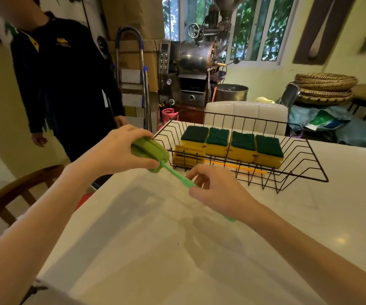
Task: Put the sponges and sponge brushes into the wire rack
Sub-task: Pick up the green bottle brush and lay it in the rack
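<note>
1. I hold the green sponge brush [155, 158] in both hands, above the white surface [265, 216] and just in front of the near-left corner of the wire rack [305, 172].
2. My left hand [116, 148] is curled over the brush's foam head, fingers [133, 132] pressed together around the top, thumb beneath.
3. My right hand [219, 190] pinches the green handle between thumb and fingers; the handle's tail pokes out behind my wrist.
4. The brush's long axis runs from the head at upper left down to the handle at lower right, so it lies slantwise to the rack's long front edge.
5. The rack lies beyond and to the right of both hands. My left hand, with the head, is the nearer to the rack's left end.
6. Inside, four yellow sponges [232, 146] with dark green tops stand in a row, a ribbed yellow piece sits to their left, and an orange stick [237, 166] lies along the front.
7. I judge the brush must swing parallel to that front strip, then go over the rim.
</note>
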`<state>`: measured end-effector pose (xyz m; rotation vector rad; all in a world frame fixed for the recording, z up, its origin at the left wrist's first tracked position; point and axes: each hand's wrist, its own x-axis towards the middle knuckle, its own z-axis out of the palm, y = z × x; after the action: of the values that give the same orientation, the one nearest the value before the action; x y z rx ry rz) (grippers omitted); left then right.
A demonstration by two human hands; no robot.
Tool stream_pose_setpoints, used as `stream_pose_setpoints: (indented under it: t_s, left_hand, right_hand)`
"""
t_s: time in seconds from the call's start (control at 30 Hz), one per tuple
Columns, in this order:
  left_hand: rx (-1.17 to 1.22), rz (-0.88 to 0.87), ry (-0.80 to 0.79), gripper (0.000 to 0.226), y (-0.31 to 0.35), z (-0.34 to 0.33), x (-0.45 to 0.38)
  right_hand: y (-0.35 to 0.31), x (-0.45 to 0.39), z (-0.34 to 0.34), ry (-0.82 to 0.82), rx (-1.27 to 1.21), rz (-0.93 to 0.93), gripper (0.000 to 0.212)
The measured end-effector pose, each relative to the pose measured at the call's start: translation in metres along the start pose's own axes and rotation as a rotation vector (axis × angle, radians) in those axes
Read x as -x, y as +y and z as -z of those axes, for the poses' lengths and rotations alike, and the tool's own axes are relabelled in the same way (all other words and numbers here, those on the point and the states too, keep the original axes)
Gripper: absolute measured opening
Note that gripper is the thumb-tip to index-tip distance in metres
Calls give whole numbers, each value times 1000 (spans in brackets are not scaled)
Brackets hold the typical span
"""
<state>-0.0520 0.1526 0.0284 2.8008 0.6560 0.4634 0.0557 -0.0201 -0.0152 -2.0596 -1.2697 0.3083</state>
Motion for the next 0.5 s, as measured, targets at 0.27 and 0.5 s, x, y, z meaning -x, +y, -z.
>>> stream_pose_setpoints:
  t_s: [0.27,0.5]
  left_hand:
    - [79,-224,101,66,33,1,-63]
    - [215,-400,111,82,78,-6,-103]
  right_hand:
    - [16,-4,51,147,8,44,24]
    - [37,-7,83,183,74,-1,21]
